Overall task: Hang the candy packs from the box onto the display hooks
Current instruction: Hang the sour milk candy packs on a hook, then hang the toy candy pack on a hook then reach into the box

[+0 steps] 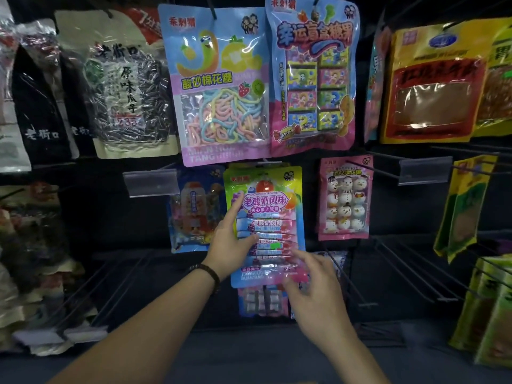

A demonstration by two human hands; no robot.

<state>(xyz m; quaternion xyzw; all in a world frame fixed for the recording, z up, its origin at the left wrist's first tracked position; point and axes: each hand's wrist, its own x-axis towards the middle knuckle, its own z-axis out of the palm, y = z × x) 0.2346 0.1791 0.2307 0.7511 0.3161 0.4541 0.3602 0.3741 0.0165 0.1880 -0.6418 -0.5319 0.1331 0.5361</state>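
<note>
Candy pack point(264, 225) straight ahead, between my hands, long axis vertical. Left hand point(231, 239) nearer: forefinger and thumb laid flat along left edge. Right hand point(310, 284) apart, at lower right corner; grip, I cannot tell.

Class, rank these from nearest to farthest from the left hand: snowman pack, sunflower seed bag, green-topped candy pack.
1. green-topped candy pack, touched by the left hand.
2. snowman pack, to the right.
3. sunflower seed bag, upper left.
</note>
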